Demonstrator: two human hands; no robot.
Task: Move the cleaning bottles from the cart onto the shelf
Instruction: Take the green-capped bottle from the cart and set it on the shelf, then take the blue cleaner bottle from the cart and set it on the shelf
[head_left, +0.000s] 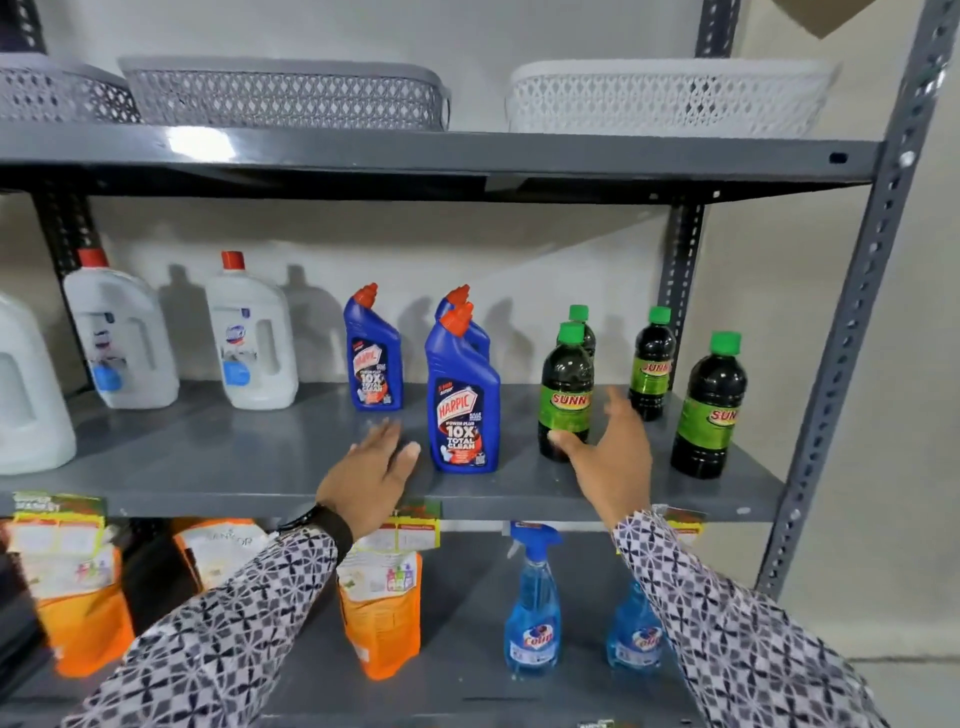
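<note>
On the middle grey shelf (270, 457) a blue Harpic bottle (462, 405) stands near the front, with two more Harpic bottles (373, 358) behind it. My left hand (371, 478) hovers open just left of the front Harpic bottle, not touching it. Several dark green-capped Sunny bottles stand to the right. My right hand (610, 457) is open beside the nearest Sunny bottle (565, 395), thumb at its base, fingers spread behind it and not closed. No cart is in view.
Large white jugs with red caps (249, 338) stand at the shelf's left. Grey and white baskets (670, 98) sit on the top shelf. Below are orange refill pouches (382, 618) and blue spray bottles (532, 608). A steel upright (857, 332) bounds the right side.
</note>
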